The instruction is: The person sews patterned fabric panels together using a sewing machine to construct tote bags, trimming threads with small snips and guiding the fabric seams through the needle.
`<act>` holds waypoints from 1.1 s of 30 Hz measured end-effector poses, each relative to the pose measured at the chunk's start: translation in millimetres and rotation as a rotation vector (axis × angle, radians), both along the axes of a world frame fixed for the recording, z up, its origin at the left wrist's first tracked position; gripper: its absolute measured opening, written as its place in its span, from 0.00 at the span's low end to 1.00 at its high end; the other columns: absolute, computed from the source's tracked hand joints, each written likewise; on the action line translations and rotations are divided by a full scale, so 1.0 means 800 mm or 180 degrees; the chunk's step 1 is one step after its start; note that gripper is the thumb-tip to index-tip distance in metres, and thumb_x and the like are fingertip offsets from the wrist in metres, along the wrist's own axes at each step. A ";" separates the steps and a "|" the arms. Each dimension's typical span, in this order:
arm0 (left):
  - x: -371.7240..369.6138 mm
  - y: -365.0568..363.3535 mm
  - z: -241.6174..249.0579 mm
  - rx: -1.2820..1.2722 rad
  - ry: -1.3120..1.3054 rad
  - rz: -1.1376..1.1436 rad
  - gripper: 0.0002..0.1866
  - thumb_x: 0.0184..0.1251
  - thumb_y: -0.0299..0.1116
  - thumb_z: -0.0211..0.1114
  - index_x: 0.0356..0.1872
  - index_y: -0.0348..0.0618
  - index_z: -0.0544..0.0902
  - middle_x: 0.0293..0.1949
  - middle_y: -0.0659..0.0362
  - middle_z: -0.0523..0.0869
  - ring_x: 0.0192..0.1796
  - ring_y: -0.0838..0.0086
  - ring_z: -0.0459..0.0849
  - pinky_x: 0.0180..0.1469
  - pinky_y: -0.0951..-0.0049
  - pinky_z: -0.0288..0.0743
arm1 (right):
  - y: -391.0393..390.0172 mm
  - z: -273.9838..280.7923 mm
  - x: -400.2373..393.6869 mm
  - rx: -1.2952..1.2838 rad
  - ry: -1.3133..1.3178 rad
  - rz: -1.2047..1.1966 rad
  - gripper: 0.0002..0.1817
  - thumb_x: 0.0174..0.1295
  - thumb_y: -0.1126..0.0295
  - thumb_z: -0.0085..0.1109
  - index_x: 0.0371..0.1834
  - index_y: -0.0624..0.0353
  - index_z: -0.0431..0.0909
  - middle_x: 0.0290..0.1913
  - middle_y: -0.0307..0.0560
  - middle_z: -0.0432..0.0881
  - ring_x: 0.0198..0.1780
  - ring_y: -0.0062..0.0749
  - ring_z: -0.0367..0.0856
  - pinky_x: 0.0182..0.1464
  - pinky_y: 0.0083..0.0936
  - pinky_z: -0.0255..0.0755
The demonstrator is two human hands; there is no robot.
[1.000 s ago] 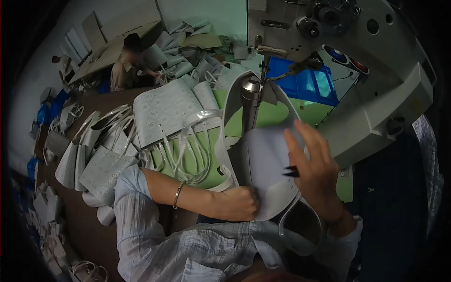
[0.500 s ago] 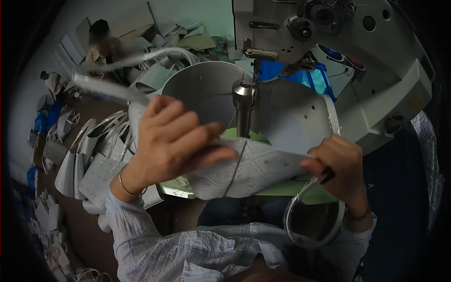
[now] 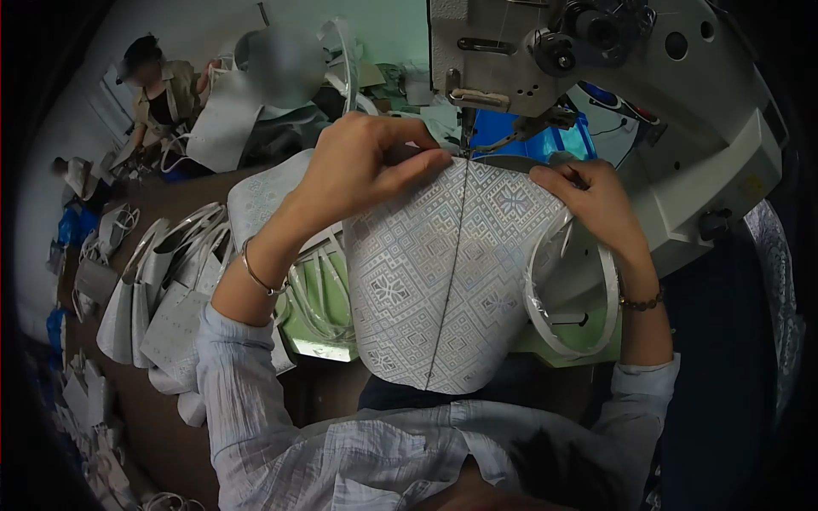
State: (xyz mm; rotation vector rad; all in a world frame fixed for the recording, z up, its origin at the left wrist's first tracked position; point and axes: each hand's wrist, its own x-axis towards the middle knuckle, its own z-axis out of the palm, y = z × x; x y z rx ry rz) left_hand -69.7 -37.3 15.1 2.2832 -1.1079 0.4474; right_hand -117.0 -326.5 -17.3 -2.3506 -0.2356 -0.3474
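A white bag [image 3: 443, 281] with a woven diamond pattern hangs upright at the sewing machine [image 3: 503, 64], its top edge under the needle [image 3: 467, 140]. One dark line runs down the middle of its patterned side. My left hand [image 3: 366, 162] grips the top edge left of the needle, thumb on the near face. At the upper right edge my right hand [image 3: 588, 192] pinches the bag in the same way. Below that hand loops a white bag handle [image 3: 532, 302] in clear wrap. The machine's post is hidden behind the bag.
White bags with handles [image 3: 183, 315] are piled on the left. A green machine bed [image 3: 319, 324] shows beneath the work. Behind the needle stands a blue bin [image 3: 503, 128]. Farther left, a person [image 3: 166, 94] is beside more white bags.
The bag has turned from a tilted, wide-mouthed position to upright, its patterned face toward me and its top edge at the needle. Both hands have risen to that edge. The co-worker has shifted.
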 end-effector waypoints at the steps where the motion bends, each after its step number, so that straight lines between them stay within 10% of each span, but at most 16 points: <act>1: 0.007 -0.002 0.000 0.0000 0.0085 -0.0024 0.09 0.62 0.35 0.68 0.34 0.39 0.88 0.23 0.59 0.86 0.24 0.81 0.83 0.26 0.81 0.72 | -0.001 0.000 0.001 0.0079 0.0018 0.0022 0.27 0.59 0.52 0.66 0.14 0.62 0.69 0.13 0.34 0.61 0.17 0.18 0.56 0.23 0.24 0.49; 26: 0.044 -0.017 -0.007 -0.0466 0.0952 -0.0219 0.12 0.62 0.38 0.70 0.31 0.38 0.87 0.19 0.63 0.81 0.23 0.85 0.73 0.28 0.79 0.67 | -0.026 -0.019 0.024 0.0549 -0.0070 0.0257 0.21 0.59 0.56 0.66 0.19 0.61 0.76 0.17 0.36 0.69 0.19 0.20 0.64 0.26 0.25 0.57; 28: 0.047 -0.018 -0.005 -0.0395 0.1006 -0.0133 0.12 0.62 0.39 0.70 0.30 0.38 0.87 0.19 0.63 0.81 0.23 0.85 0.74 0.27 0.79 0.67 | -0.027 -0.025 0.022 -0.0131 -0.1661 0.0341 0.17 0.53 0.57 0.71 0.27 0.60 0.79 0.28 0.39 0.78 0.26 0.25 0.75 0.29 0.26 0.68; 33: 0.051 -0.021 0.000 -0.0187 0.1015 0.0017 0.13 0.63 0.40 0.70 0.29 0.38 0.86 0.19 0.63 0.81 0.22 0.85 0.74 0.27 0.79 0.67 | -0.020 -0.027 -0.046 -0.1321 -0.1873 0.0324 0.19 0.47 0.58 0.74 0.37 0.55 0.80 0.37 0.42 0.79 0.34 0.31 0.80 0.32 0.26 0.75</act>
